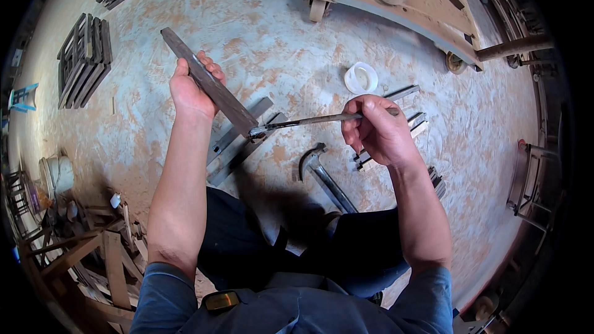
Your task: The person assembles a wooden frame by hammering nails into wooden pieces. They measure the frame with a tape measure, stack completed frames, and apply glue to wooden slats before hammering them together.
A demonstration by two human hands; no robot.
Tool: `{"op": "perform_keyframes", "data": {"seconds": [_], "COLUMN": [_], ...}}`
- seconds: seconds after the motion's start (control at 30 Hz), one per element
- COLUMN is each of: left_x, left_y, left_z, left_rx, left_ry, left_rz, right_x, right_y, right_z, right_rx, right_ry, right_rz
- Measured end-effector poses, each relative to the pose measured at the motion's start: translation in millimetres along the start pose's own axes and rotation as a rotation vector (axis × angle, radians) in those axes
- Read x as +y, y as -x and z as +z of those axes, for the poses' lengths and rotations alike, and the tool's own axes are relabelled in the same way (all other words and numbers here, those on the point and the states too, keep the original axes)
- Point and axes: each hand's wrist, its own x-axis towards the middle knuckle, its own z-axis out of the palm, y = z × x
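My left hand [193, 91] is closed around a dark wooden bar [218, 91], which slants from upper left down to the middle. In my right hand [385, 128], a thin brush-like stick [318, 119] is pinched between thumb and fingers. Its dark, wet-looking tip touches the near end of the bar; whether it has bristles I cannot tell. Beneath that end, further dark wooden bars [260, 107] lie on the floor. A claw hammer [327, 180] rests on the floor in front of my knees. Beyond my right hand stands a white plastic tub [352, 80].
More bars [421, 127] lie on the floor [266, 43] beside my right hand. Slatted dark wooden frames [86, 65] are stacked far left. A wheeled wooden platform [427, 21] stands at far right. Wood scraps [111, 266] pile up at near left, by a whitish bucket [59, 173].
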Motion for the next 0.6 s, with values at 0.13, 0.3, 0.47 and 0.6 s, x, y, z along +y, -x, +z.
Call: {"op": "perform_keyframes", "data": {"seconds": [0.13, 0.3, 0.47, 0.6], "left_x": [-1.5, -1.0, 4.3, 2.9], "left_y": [0.4, 0.6, -1.4, 0.9], "left_z": [0.4, 0.2, 0.3, 0.0], "left_rx": [-0.007, -0.012, 0.005, 0.026], "left_ry": [-0.005, -0.005, 0.053, -0.015], "left_rz": [-0.007, 0.014, 0.038, 0.126], "right_x": [-0.2, 1.7, 1.7, 1.0], "right_y": [2.6, 0.0, 0.7, 1.2], "right_z": [0.4, 0.3, -4.1, 10.6], "right_rx": [0.009, 0.128, 0.173, 0.19], "right_ry": [-0.004, 0.024, 0.025, 0.018], "right_rz": [-0.02, -0.032, -0.066, 0.012]}}
